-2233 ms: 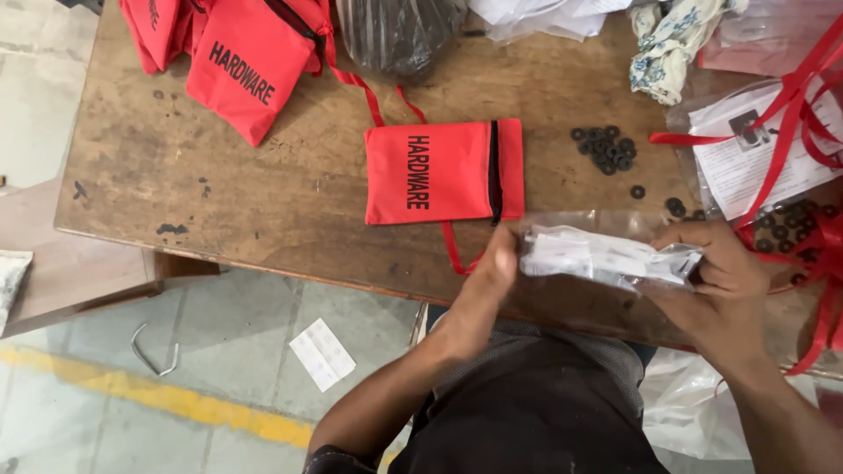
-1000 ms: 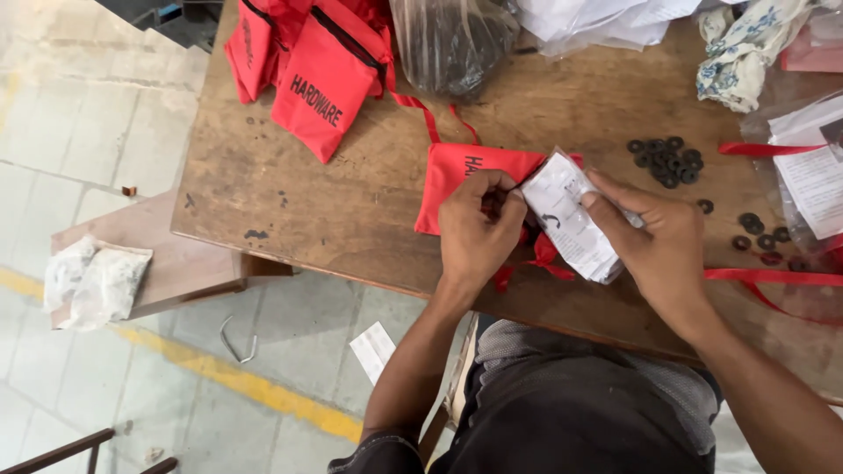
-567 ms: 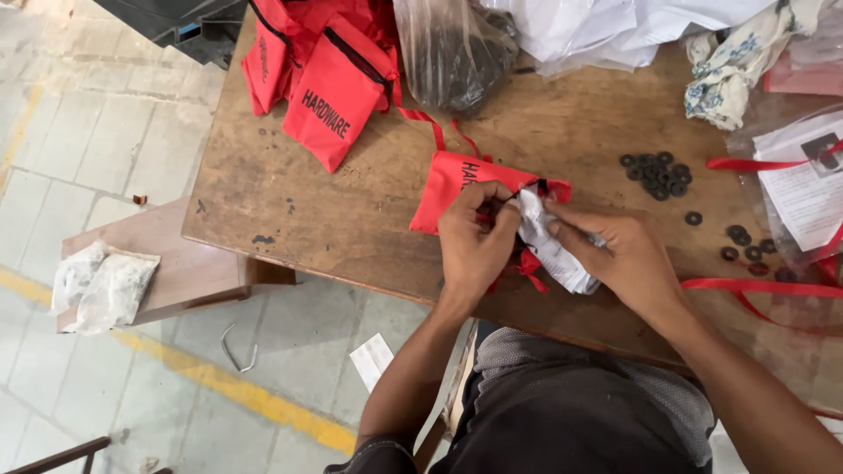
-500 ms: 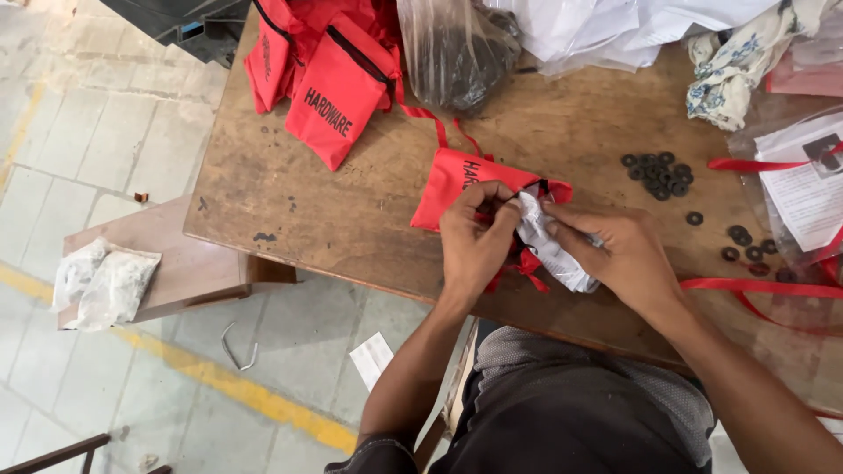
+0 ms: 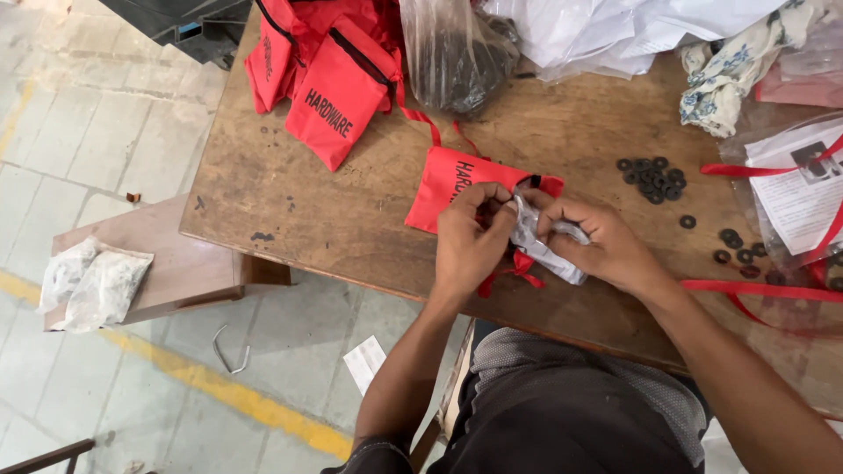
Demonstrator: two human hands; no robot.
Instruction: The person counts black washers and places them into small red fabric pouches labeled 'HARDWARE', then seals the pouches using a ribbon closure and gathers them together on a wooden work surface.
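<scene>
A red zip pouch [image 5: 448, 184] with black lettering lies on the wooden table [image 5: 290, 219] in the middle of the head view. My left hand [image 5: 470, 241] pinches its open mouth near the zip. My right hand [image 5: 601, 246] grips a clear plastic packet [image 5: 536, 250] of small parts, with the packet's end pushed against the pouch opening. A red ribbon loop from the pouch shows under my hands.
More red pouches [image 5: 329, 83] are piled at the back left beside a clear bag of dark parts [image 5: 461, 57]. Several black washers [image 5: 654, 175] lie loose at the right, near red ribbons and a bagged paper sheet [image 5: 803, 197]. A low bench with plastic bags [image 5: 97, 281] stands left.
I lifted the packet from my lap to the table. My left hand took the pouch mouth, and my right hand folded the packet smaller and pressed it to the opening.
</scene>
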